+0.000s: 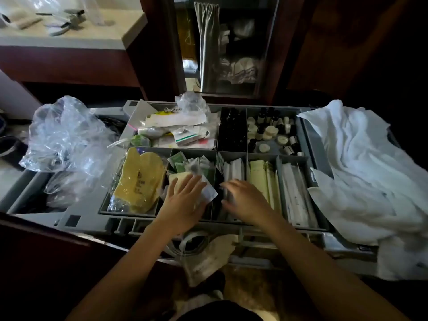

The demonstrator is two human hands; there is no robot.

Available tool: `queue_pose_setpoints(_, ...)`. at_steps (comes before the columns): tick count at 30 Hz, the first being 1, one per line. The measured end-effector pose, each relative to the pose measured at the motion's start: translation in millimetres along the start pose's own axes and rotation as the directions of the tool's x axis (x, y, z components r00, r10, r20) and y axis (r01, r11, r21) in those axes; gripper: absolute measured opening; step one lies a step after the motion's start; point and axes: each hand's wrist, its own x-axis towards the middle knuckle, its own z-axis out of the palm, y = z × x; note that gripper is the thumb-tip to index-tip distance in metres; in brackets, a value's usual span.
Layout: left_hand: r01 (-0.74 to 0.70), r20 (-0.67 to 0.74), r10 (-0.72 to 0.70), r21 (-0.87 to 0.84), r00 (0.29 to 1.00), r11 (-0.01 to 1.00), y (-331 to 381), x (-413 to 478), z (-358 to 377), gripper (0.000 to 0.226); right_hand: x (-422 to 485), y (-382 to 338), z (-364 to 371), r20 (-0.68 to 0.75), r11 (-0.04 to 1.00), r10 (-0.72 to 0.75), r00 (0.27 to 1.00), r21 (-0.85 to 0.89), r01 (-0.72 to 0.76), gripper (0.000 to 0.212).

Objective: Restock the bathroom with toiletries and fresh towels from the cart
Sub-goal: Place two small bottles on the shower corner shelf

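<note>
The grey cart tray (162,221) has several compartments of toiletries. My left hand (183,202) lies flat with spread fingers on pale yellow and white sachets (209,194) in the front middle compartment. My right hand (244,201) is blurred, with its fingers curved down into the neighbouring compartment of slim dark and white packets (234,167). I cannot tell whether it holds one. Small dark bottles and round white soaps (271,132) fill the back right compartments. A heap of white towels (370,181) drapes over the cart's right end.
Yellow rubber gloves in plastic (136,181) lie in the front left compartment. A crumpled clear plastic bag (67,135) covers the cart's left end. Loose packets (178,128) pile up at the back. A pale counter (69,40) stands at the far left.
</note>
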Motion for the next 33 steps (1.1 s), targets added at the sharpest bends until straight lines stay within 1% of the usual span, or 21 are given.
queue_pose_setpoints(2, -0.015, -0.005, 0.015, -0.015, 1.000, 1.000, -5.4, 6.1, -0.1, 0.055, 6.9, -1.9, 3.4, 0.018, 1.000, 0.012, 1.000, -0.020, -0.012, 0.058)
queue_pose_setpoints(4, -0.036, -0.006, 0.036, -0.015, 0.999, 0.999, -8.0, 11.6, 2.4, 0.053, 10.1, -1.1, 8.0, 0.031, 0.999, 0.023, 0.999, -0.043, -0.021, 0.058)
queue_pose_setpoints(6, -0.056, -0.005, 0.056, -0.017, 0.998, 0.998, -9.7, 16.9, 6.2, 0.053, 14.0, 0.2, 11.8, 0.009, 0.999, 0.027, 1.000, -0.046, -0.026, 0.057)
queue_pose_setpoints(10, -0.041, 0.004, 0.041, -0.026, 0.999, 0.999, -11.5, 26.1, 10.2, 0.054, 20.9, 1.8, 15.1, -0.048, 0.998, 0.027, 0.998, -0.051, -0.029, 0.047)
queue_pose_setpoints(16, -0.062, -0.017, 0.062, -0.022, 0.998, 0.998, -11.3, 33.9, 13.7, 0.054, 21.5, 4.8, 13.0, -0.075, 1.000, 0.030, 0.997, -0.008, -0.030, 0.037)
queue_pose_setpoints(21, -0.066, -0.006, 0.066, 0.023, 0.998, 0.998, -1.4, 45.5, 10.4, 0.062, 11.6, 9.1, -3.8, -0.111, 0.998, 0.063, 0.992, 0.037, -0.059, 0.032)
queue_pose_setpoints(23, -0.074, 0.004, 0.074, 0.028, 0.997, 0.997, 3.8, 51.4, 8.7, 0.056, 8.4, 10.9, -10.5, -0.129, 0.997, 0.066, 0.989, 0.035, -0.062, 0.032)
queue_pose_setpoints(28, -0.007, 0.041, 0.005, 0.045, 0.999, 0.999, 11.0, 66.4, 9.3, 0.051, 0.0, 18.5, -24.6, -0.159, 0.995, 0.102, 0.982, 0.016, -0.101, 0.028)
queue_pose_setpoints(33, 0.050, 0.071, -0.059, 0.126, 0.996, 0.991, 22.8, 78.2, 6.6, 0.046, -12.3, 21.7, -35.3, -0.171, 0.993, 0.117, 0.978, 0.008, -0.118, 0.026)
